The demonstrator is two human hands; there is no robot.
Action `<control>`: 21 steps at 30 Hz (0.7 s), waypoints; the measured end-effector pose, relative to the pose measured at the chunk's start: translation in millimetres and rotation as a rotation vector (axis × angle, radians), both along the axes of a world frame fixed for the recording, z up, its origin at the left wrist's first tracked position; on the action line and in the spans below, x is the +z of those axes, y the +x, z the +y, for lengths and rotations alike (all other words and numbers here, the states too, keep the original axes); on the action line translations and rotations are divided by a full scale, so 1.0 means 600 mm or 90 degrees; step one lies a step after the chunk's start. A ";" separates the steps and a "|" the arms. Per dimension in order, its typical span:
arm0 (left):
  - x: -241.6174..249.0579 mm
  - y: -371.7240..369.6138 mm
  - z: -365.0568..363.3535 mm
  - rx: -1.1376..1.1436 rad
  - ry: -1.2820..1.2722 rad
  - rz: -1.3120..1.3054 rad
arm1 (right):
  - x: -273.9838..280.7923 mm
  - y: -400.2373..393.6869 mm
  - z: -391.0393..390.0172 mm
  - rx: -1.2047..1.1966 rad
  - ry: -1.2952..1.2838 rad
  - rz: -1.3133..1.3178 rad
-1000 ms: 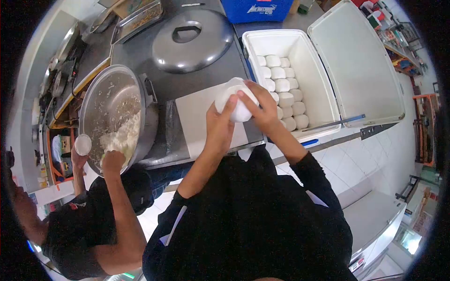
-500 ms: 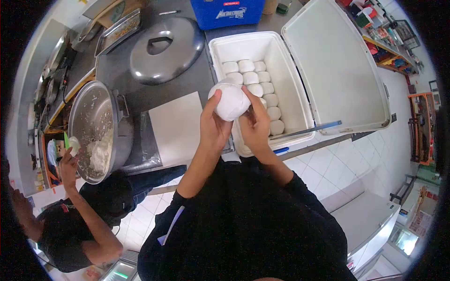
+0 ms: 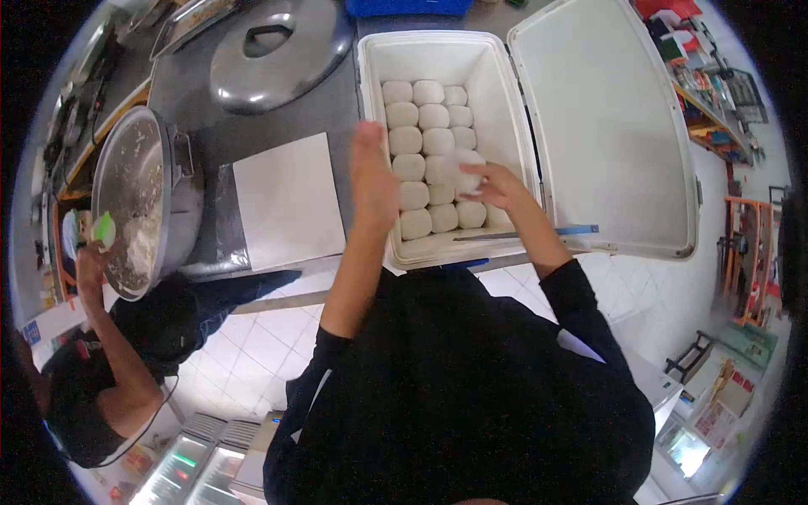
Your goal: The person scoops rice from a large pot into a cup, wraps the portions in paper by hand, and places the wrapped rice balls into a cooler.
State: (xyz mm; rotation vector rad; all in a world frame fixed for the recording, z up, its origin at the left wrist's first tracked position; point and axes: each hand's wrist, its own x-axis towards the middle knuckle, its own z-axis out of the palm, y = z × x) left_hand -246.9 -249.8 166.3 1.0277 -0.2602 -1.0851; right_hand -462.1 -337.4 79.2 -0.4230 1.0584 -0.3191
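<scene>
My right hand [image 3: 502,187] reaches over the white box, its fingers around a white dough ball [image 3: 462,168] blurred by motion. Beneath it, rows of rounded dough balls [image 3: 436,141] lie side by side on the floor of the box [image 3: 515,139]. My left hand [image 3: 375,181], smeared a little and seen edge-on, is held by the box's left rim with fingers stretched out and nothing in them. A thin blade-like tool with a blue end [image 3: 576,230] rests across the box's near edge.
The hinged box lid [image 3: 614,126] lies open on the right. Left of the box are a white sheet [image 3: 290,202] and a metal pot lid [image 3: 282,55] on the dark table. Another person's hand [image 3: 91,273] holds a green-edged tool at a large pot [image 3: 181,181].
My hands have parted. The dough ball, held between both hands before, is now in my right hand over the box; the left has let go. The view has shifted.
</scene>
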 end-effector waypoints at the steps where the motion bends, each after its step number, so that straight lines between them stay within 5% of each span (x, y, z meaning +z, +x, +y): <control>1: 0.002 0.024 0.012 0.072 -0.014 0.010 | -0.052 -0.016 -0.004 0.076 0.040 0.076; 4: -0.004 0.098 0.068 0.174 -0.051 0.052 | -0.163 -0.023 -0.003 0.285 0.128 0.258; 11: -0.043 0.146 0.190 0.310 0.008 0.124 | -0.308 -0.018 -0.014 0.210 -0.012 0.142; 16: -0.083 0.150 0.230 0.312 0.025 0.182 | -0.261 -0.007 0.022 0.194 0.031 0.227; 18: -0.086 0.154 0.236 0.311 0.025 0.195 | -0.258 -0.008 0.025 0.323 -0.110 0.228; 21: -0.082 0.156 0.236 0.303 0.045 0.203 | -0.270 0.016 0.014 0.213 -0.035 0.230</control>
